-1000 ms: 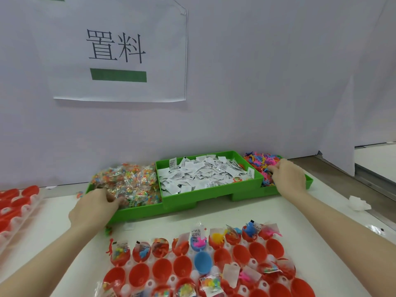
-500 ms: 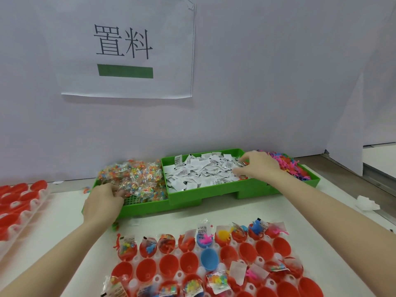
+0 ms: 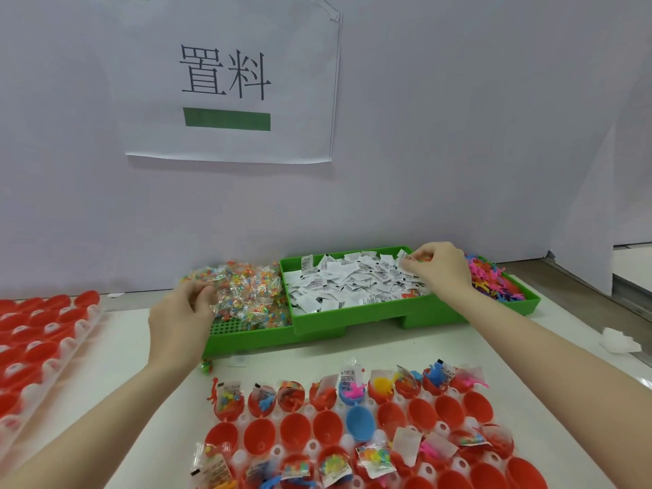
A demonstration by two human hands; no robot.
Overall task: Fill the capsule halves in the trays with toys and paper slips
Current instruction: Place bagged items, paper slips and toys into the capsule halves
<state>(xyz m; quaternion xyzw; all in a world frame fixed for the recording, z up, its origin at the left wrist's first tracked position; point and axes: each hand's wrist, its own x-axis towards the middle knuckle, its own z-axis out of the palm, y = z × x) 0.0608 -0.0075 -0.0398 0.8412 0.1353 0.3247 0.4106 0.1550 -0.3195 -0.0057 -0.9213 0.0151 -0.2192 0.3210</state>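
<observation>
1. Against the frame half a second back: the right hand (image 3: 439, 268) is staying over the right end of the paper-slip bin, now pinching one white slip (image 3: 405, 262) at thumb and fingertips. The left hand (image 3: 183, 312) is still at the near edge of the bagged-toy pile, its fingers now curling into the packets; whether a packet is actually gripped I cannot tell.
2. The capsule halves (image 3: 294, 430) are sitting open side up in a clear tray (image 3: 441, 427) near the person: mostly red, two blue. The far row is already holding toys and slips; the middle row is showing mostly bare cups.
3. The green tray (image 3: 352, 324) behind is lying in three parts: clear bagged toys (image 3: 247, 294) on the left, white printed paper slips (image 3: 352, 282) in the middle, loose coloured rubber figures (image 3: 488, 280) on the right.
4. A second tray of red halves (image 3: 38, 330) is lying at the left edge of the table.
</observation>
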